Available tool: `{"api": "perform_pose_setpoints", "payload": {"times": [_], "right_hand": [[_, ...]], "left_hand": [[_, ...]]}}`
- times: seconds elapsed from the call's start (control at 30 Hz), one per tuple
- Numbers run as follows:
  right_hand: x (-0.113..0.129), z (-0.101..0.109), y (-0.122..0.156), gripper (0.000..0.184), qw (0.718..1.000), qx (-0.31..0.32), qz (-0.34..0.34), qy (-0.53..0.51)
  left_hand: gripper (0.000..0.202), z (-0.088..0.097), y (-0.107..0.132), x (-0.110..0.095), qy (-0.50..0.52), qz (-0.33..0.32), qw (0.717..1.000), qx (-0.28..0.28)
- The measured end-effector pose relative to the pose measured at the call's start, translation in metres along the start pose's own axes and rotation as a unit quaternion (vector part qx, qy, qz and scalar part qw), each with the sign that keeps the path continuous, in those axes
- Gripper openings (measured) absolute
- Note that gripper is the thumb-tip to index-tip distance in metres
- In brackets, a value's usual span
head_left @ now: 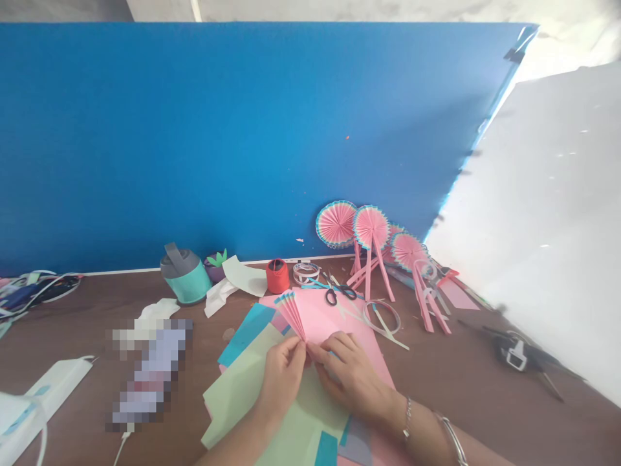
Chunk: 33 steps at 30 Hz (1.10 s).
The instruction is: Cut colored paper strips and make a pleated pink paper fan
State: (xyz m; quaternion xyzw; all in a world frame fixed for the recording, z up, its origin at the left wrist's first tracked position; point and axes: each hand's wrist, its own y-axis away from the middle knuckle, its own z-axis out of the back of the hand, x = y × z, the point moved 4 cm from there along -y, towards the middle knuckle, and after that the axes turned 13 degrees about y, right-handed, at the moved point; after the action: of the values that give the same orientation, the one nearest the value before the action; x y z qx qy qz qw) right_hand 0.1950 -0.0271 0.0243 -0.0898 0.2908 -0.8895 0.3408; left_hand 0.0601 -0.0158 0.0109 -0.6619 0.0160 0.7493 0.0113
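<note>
A pink pleated paper fan (294, 313) with blue-tipped edges stands up from between my two hands, its folds gathered at the lower end. My left hand (282, 370) pinches that gathered end from the left. From the right, the fingertips of my right hand (352, 378) press on the same end. Beneath both hands lie loose sheets: pale green paper (242, 382), pink paper (334, 310) and blue paper (247, 333). Scissors with black handles (347, 292) rest on the pink paper just beyond the fan.
Finished pink round fans (371, 228) with long paper legs stand at the back right. Behind the papers are a red spool (277, 277), tape rolls (306, 272) and a teal container (187, 278). A blurred phone (155, 372) and white power strip (46, 404) lie left.
</note>
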Motion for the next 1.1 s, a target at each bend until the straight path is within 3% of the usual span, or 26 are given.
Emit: {"api": "perform_pose_setpoints", "payload": {"times": [0.13,0.2,0.27,0.33,0.43,0.53,0.63,0.77,0.97,1.1], "right_hand": [[0.002,0.001,-0.001,0.034,1.0,0.022,0.019,0.005],[0.001,0.003,0.001,0.034,0.999,0.012,0.04,0.006],[-0.002,0.009,0.004,0.035,0.998,-0.037,0.047,0.023],[-0.005,0.016,0.009,0.039,0.991,-0.11,0.035,0.061],[-0.007,0.02,0.012,0.04,0.981,-0.145,0.028,0.122],[-0.008,0.01,0.007,0.031,0.989,-0.062,0.036,0.126],[-0.01,-0.005,0.006,0.023,0.995,0.021,0.048,0.084],[-0.013,-0.02,0.011,0.018,0.992,0.091,0.061,0.068],[-0.025,-0.024,0.012,0.023,0.99,0.137,0.015,-0.013],[-0.035,-0.027,0.01,0.028,0.981,0.147,-0.05,-0.117]], "left_hand": [[0.029,-0.002,0.001,0.002,0.101,-0.024,0.994,0.029],[0.028,0.006,-0.001,0.0,0.031,-0.051,0.998,-0.002],[0.028,0.017,-0.002,-0.01,-0.104,-0.119,0.986,-0.043],[0.026,0.025,0.0,-0.025,-0.263,-0.224,0.935,-0.076],[0.034,0.024,0.004,-0.034,-0.443,-0.291,0.848,-0.022],[0.037,0.012,0.009,-0.022,-0.531,-0.291,0.792,0.082],[0.036,0.005,0.013,-0.002,-0.551,-0.288,0.769,0.149],[0.026,0.016,0.014,0.013,-0.519,-0.266,0.793,0.175],[0.025,0.049,0.014,0.013,-0.392,-0.213,0.885,0.134],[0.022,0.061,0.008,0.018,-0.313,-0.136,0.936,0.086]]}}
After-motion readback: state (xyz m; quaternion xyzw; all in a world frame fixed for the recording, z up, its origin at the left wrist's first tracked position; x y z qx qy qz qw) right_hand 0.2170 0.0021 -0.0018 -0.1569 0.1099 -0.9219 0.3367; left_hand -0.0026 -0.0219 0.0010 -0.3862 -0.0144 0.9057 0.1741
